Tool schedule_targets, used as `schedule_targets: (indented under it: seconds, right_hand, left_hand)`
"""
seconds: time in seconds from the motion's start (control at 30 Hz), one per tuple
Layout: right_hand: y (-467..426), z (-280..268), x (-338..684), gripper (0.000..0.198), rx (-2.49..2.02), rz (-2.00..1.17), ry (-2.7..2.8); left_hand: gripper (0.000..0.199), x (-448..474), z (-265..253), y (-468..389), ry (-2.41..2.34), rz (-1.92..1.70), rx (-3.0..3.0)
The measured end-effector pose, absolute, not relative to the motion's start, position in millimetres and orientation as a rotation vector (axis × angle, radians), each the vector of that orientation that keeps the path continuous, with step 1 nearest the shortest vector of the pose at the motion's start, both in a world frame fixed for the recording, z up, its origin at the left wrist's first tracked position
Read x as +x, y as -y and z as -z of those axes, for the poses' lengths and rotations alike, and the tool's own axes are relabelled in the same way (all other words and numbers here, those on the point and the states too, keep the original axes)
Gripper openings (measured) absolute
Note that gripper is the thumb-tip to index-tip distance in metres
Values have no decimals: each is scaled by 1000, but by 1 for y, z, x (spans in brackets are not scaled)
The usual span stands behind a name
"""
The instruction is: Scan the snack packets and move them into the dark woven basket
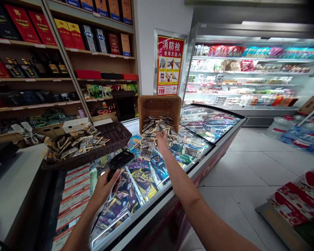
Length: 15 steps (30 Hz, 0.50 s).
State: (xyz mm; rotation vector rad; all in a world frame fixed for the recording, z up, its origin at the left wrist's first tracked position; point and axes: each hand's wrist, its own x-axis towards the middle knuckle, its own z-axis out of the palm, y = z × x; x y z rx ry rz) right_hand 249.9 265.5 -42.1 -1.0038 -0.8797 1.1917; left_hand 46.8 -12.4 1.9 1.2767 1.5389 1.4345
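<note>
left hand [106,184] grips a black handheld scanner [119,161] above the glass-topped freezer [199,164]; right hand [162,139] reaches into loose small packets [157,130] spilling from a tipped tan wicker basket [159,106], fingers curled on them, whether one is pinched cannot be told; a dark basket [115,137] of packets sits left; best to lift a single packet, code toward the scanner.

Bright, even shop light throughout. White glare streaks the freezer lid [209,122], and the lit chiller shelves [251,75] glow slightly washed out. Edges bow with wide-angle distortion; corners darken, and the right side blurs softly.
</note>
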Motion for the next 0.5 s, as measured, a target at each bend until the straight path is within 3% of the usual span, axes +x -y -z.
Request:
schedule_targets:
  seconds: [0.3,0.5]
  right_hand:
    - [-239,48,208,40,-883,-1206,1017]
    - [-211,19,125,11,-855,-1116,1551]
  left_hand:
    - [59,30,8,1,-1627,-1665,1112]
    - [55,15,3,7,-1790,-1917,948]
